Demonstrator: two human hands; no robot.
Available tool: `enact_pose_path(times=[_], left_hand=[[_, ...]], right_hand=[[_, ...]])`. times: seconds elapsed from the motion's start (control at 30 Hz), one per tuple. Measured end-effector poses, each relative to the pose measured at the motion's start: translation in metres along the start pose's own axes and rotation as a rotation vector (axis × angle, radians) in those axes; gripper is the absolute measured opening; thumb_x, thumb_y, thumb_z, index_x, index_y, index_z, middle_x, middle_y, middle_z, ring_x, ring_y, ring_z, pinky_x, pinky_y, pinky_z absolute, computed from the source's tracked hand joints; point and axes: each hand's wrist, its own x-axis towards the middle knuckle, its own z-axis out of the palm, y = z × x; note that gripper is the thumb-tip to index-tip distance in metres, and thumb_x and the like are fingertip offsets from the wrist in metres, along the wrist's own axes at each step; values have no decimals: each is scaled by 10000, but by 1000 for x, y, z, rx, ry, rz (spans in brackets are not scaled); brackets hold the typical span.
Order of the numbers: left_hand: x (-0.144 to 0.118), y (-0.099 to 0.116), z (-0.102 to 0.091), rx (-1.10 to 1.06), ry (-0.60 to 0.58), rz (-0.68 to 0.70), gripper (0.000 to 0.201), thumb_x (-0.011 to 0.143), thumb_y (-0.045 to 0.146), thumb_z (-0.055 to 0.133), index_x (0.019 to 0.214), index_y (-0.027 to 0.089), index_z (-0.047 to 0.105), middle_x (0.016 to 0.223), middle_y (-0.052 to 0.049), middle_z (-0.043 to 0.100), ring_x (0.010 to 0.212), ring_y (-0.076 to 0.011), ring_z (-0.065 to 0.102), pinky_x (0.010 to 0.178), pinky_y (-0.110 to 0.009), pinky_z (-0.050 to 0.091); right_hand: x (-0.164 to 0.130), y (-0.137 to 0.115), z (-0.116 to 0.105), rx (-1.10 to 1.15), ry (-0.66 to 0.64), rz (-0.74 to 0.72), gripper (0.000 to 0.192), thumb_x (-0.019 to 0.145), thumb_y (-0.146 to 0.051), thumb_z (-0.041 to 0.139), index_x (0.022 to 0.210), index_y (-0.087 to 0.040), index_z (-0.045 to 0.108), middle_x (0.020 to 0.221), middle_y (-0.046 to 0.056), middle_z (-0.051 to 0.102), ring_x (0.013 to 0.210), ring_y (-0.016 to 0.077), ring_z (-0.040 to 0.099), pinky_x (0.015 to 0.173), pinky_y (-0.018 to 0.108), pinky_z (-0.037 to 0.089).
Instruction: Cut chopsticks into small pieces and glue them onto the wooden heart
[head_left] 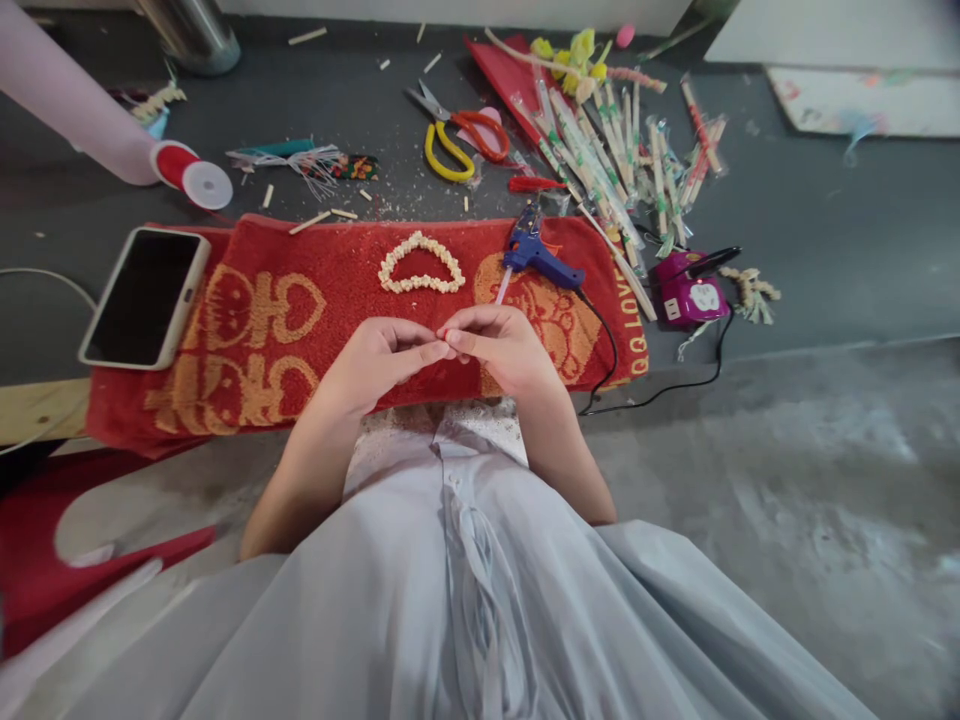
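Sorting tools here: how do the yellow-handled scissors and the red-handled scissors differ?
The yellow-handled scissors show their metal blades, pointing up-left; the red-handled scissors show only handle loops clearly. The yellow pair lies nearer the red towel, the red pair farther back. Both lie untouched on the dark floor.

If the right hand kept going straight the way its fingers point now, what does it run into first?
The right hand points toward the left hand, and their fingertips already meet over the red towel, so it would meet the left hand's fingers first. Something small may be pinched between them; I cannot tell what.
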Motion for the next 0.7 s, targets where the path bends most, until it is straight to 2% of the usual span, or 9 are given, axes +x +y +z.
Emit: enact_pose_path(times=[0.1,0.2,0.37,0.47,0.57,0.7], left_hand=[[0,-1,-2,-18,-38,9,325,626,465,790,707,154,739,524,32,551,500,-63,415,487,-208,311],[1,-3,-4,15,-65,-9,322,636,464,785,708,154,738,500,40,518,462,-50,357,458,-212,258],[3,-7,-11,26,-47,-32,336,634,477,779,720,154,741,471,38,498,437,-50,323,443,-224,217],[4,-8,-16,22,-30,-10,305,643,450,772,708,154,737,494,32,524,435,-48,325,441,-224,213],[4,-6,-21,83,-10,43,253,664,416,753,687,165,726,538,22,565,466,-60,375,471,-226,272],[2,1,-25,232,33,87,207,692,390,712,672,184,707,554,15,560,489,-86,400,482,-245,286]], right_hand=[[0,0,0,2,-54,-24,298,676,-420,813,731,-161,676,631,-31,633,597,61,558,590,200,448],[0,0,0,22,-31,-52,319,681,-443,807,744,-174,647,664,-40,614,587,50,525,575,198,434],[-3,-5,2,123,-6,-46,355,636,-439,839,750,-185,618,765,-24,649,583,38,504,526,186,399],[-5,-9,2,169,-14,-24,363,628,-428,844,751,-181,609,740,-21,658,574,37,521,498,173,385],[-6,-10,1,127,-22,-36,364,640,-432,831,748,-173,600,682,-33,634,544,35,510,482,168,393],[-5,-9,-1,-48,-9,-25,287,680,-362,793,755,-153,612,636,-41,609,523,32,509,488,165,426]])
